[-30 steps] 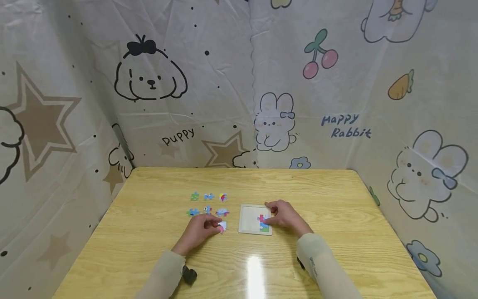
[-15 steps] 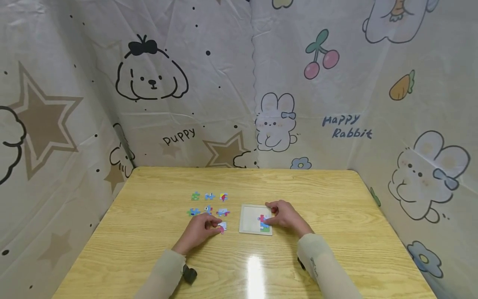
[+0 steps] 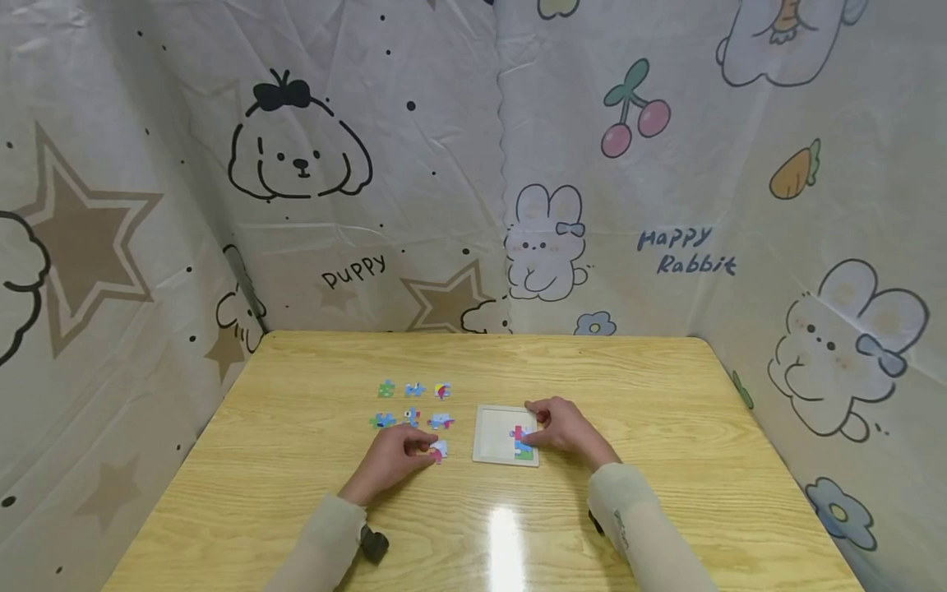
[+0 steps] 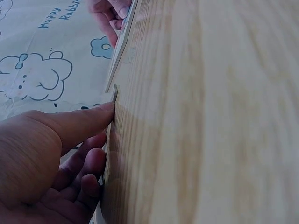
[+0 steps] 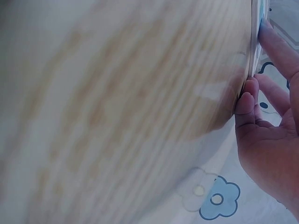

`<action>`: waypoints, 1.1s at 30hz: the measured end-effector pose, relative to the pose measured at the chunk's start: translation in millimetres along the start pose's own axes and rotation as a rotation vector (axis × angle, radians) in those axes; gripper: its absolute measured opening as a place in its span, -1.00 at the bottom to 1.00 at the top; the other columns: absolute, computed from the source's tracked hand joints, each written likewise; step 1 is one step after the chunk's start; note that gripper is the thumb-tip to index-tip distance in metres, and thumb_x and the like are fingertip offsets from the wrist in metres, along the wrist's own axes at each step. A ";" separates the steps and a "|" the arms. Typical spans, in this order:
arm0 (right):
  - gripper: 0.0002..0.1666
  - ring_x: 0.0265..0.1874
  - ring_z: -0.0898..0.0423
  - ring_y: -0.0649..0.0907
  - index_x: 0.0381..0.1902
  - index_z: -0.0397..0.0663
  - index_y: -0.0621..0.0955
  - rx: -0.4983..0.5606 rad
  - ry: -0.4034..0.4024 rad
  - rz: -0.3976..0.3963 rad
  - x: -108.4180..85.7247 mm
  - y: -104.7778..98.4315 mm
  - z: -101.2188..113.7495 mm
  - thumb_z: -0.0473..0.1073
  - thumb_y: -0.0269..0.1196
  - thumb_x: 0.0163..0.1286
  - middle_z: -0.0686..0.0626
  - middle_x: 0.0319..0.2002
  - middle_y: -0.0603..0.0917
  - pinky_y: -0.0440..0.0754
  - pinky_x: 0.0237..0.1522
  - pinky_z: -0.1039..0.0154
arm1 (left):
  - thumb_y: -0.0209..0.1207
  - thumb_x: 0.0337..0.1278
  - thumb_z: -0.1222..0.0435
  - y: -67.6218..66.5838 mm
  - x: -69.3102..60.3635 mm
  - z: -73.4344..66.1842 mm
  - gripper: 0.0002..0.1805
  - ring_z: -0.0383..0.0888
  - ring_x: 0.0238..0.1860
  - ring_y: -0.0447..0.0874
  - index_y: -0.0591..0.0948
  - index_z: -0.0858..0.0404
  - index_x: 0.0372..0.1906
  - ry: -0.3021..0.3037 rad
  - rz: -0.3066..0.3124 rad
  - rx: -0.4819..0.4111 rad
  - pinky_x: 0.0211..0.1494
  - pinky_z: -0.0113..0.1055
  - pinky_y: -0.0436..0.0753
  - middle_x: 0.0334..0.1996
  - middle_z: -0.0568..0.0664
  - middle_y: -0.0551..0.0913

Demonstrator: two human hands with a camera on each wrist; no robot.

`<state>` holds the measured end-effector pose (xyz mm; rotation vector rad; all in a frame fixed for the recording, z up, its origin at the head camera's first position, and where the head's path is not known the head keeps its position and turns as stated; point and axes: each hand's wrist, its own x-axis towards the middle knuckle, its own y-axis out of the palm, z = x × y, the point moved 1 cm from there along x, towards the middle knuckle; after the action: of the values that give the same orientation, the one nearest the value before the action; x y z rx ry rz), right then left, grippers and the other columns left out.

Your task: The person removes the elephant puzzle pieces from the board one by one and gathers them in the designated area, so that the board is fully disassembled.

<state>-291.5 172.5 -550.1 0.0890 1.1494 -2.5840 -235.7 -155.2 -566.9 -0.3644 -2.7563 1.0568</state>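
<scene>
My left hand (image 3: 392,454) pinches a white and pink puzzle piece (image 3: 440,450) at the tabletop, left of the tray. In the left wrist view the left hand (image 4: 60,154) keeps its thumb extended low at the table surface, and the piece shows only as a thin edge. My right hand (image 3: 565,423) holds the right side of a square, pale wooden puzzle tray (image 3: 481,436), its thumb over pieces there. Joined pieces (image 3: 524,450), red, blue and green, lie in the tray's lower right. In the right wrist view, fingers (image 5: 245,102) curl against the tray's edge.
Loose puzzle pieces lie in two rows beyond the left hand, among them a green piece (image 3: 386,389) and a red-yellow piece (image 3: 441,390). The wooden table (image 3: 629,370) meets a printed cloth (image 3: 444,164) at its back and sides.
The pinched piece has turned slightly under my left fingers and shifted a little left. My right hand and the tray stay where they were.
</scene>
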 end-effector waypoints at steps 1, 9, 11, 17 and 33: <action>-0.18 -0.24 0.07 0.45 0.37 -0.13 0.59 0.001 0.001 0.000 -0.2 0.1 0.0 -0.18 0.60 0.15 -0.04 -0.30 0.49 0.40 -0.22 0.21 | 0.47 0.16 0.30 0.0 -0.2 0.2 -0.71 -0.27 -0.37 0.47 0.81 0.17 0.00 0.003 0.000 -0.001 -0.26 -0.41 0.51 -0.30 -0.16 0.71; -0.18 -0.23 0.06 0.45 0.36 -0.13 0.59 0.005 0.004 -0.003 -0.8 0.3 0.0 -0.17 0.61 0.14 -0.04 -0.28 0.50 0.41 -0.21 0.21 | 0.48 0.15 0.31 -2.2 -2.2 -0.3 -0.67 -0.27 -0.35 0.48 0.79 0.25 0.03 0.019 0.006 -0.022 -0.25 -0.42 0.52 -0.29 -0.10 0.72; -0.19 -0.24 0.06 0.45 0.36 -0.13 0.60 0.008 0.006 -0.004 -0.4 0.6 0.3 -0.18 0.61 0.14 -0.03 -0.29 0.49 0.41 -0.22 0.21 | 0.48 0.14 0.32 -2.3 -1.9 0.3 -0.66 -0.27 -0.36 0.48 0.79 0.26 0.04 0.018 0.008 -0.030 -0.26 -0.42 0.51 -0.29 -0.10 0.72; -0.19 -0.26 0.07 0.45 0.36 -0.13 0.60 0.010 0.008 -0.004 -0.3 -0.2 0.7 -0.19 0.61 0.14 -0.04 -0.30 0.49 0.40 -0.24 0.22 | 0.49 0.12 0.31 -1.3 -0.7 4.0 -0.65 -0.29 -0.39 0.48 0.79 0.26 0.03 0.013 0.004 -0.062 -0.28 -0.43 0.52 -0.31 -0.11 0.71; -0.22 -0.22 0.05 0.43 0.40 -0.16 0.55 -0.023 -0.037 0.035 -3.0 -4.2 0.4 -0.11 0.54 0.25 -0.04 -0.26 0.49 0.37 -0.21 0.21 | 0.41 0.26 0.29 21.2 21.5 -29.4 -0.65 -0.32 -0.37 0.54 0.74 0.29 0.12 0.187 0.025 -0.108 -0.25 -0.43 0.60 -0.24 -0.06 0.70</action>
<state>-289.9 175.6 -546.3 0.0554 1.1544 -2.5307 -245.7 -115.2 -558.1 -0.4869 -2.6539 0.8344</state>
